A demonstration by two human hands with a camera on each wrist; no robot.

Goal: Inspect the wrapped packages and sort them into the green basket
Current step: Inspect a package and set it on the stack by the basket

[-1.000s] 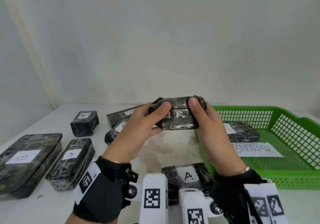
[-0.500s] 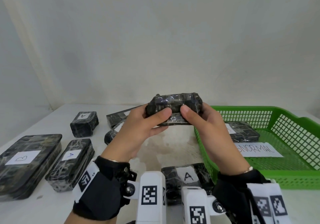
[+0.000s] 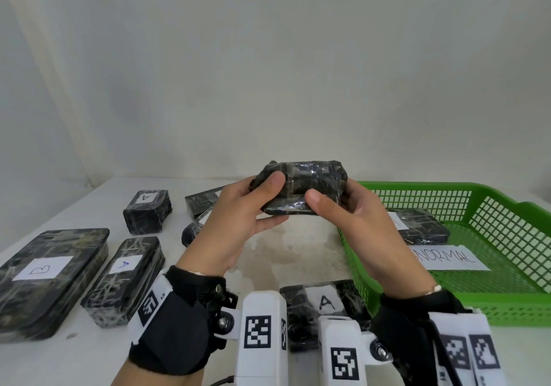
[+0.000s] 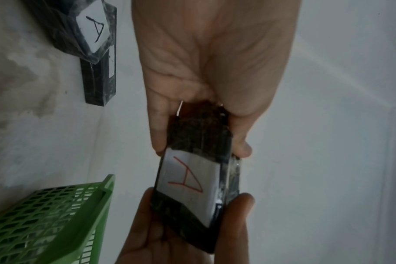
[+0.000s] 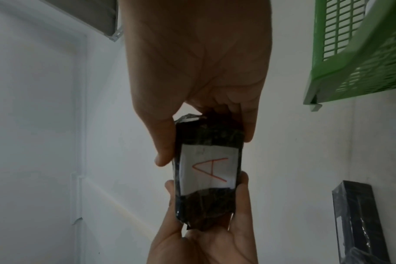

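Note:
A small black wrapped package (image 3: pixel 307 187) is held up in the air above the table's middle. My left hand (image 3: pixel 253 204) grips its left end and my right hand (image 3: pixel 337 210) grips its right end, thumbs on the near face. Both wrist views show a white label with a red "A" on the package (image 4: pixel 192 176) (image 5: pixel 208 171), facing away from my head. The green basket (image 3: pixel 507 305) stands at the right and holds one wrapped package (image 3: pixel 420 226) and a paper slip (image 3: pixel 450 259) reading "NORMAL" with its start hidden by my right hand.
On the white table (image 3: pixel 298 245) lie more wrapped packages: a large one marked "B" (image 3: pixel 44 275), a long one marked "A" (image 3: pixel 125 278), a cube marked "A" (image 3: pixel 147 214), two behind my left hand (image 3: pixel 202 204), and one marked "A" (image 3: pixel 325 305) near the front edge.
Both hands have turned the held package over and lifted it slightly; its wide face now tips away from me, and my thumbs have shifted lower on it.

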